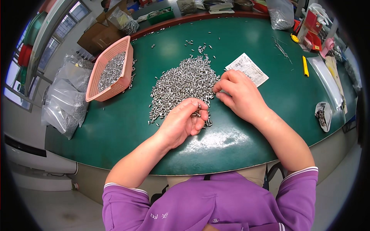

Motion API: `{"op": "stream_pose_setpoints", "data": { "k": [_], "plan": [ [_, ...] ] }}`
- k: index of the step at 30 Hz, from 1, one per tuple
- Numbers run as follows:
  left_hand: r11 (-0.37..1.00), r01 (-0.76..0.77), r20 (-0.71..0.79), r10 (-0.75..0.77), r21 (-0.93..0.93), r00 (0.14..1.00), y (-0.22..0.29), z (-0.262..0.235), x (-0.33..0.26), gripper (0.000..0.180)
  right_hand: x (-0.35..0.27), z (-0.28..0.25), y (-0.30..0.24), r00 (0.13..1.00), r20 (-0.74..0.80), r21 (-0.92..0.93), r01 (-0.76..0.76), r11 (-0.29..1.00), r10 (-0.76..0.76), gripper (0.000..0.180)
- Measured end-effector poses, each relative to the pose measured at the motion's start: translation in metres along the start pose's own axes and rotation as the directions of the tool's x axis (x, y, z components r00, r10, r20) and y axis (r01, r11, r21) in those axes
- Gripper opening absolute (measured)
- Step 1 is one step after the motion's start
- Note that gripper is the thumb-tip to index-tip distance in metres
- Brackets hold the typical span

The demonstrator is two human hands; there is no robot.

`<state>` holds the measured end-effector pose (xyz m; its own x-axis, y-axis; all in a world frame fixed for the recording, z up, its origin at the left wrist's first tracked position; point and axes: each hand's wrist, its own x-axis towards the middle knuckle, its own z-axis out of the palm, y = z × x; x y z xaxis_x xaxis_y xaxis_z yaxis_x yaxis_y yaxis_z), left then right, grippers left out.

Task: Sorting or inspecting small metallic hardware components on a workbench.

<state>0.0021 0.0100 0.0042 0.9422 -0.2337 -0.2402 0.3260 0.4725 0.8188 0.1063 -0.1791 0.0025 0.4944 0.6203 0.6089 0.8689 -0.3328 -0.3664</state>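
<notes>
A heap of small silvery metal pins [185, 79] lies spread on the green tabletop in front of me. My left hand [185, 119] is at the near edge of the heap, palm turned up and fingers curled round a few of these pins, which show between thumb and fingers. At the right edge of the heap is my right hand [235, 92], its fingers bent and the tips drawn together. Whatever those fingertips may pinch is too small to make out. Beyond the right hand lies a white printed paper slip [250, 69], partly covered by it.
At left stand a pink basket [111, 90] of similar pins and filled clear plastic bags [65, 104]. On the right lie a yellow cutter knife [305, 66], thin wires [282, 50], clear plastic sheeting [327, 81] and a small white dish [327, 123] with dark bits. Another filled bag [280, 17] stands far right.
</notes>
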Motion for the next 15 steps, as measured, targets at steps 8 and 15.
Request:
{"op": "stream_pose_setpoints", "data": {
  "k": [8, 15],
  "plan": [
    [1.000, -0.013, -0.026, 0.013, 0.000, 1.000, -0.001, 0.000, 0.000, 0.023, -0.002, 0.010, 0.002, 0.990, 0.139, -0.003, -0.004, 1.000, 0.004, 0.013],
    [0.997, -0.006, -0.091, 0.013, 0.071, 0.996, -0.001, 0.001, 0.000, 0.017, 0.001, 0.006, -0.009, 0.993, 0.102, 0.217, -0.085, 0.973, 0.064, 0.012]
  ]
}}
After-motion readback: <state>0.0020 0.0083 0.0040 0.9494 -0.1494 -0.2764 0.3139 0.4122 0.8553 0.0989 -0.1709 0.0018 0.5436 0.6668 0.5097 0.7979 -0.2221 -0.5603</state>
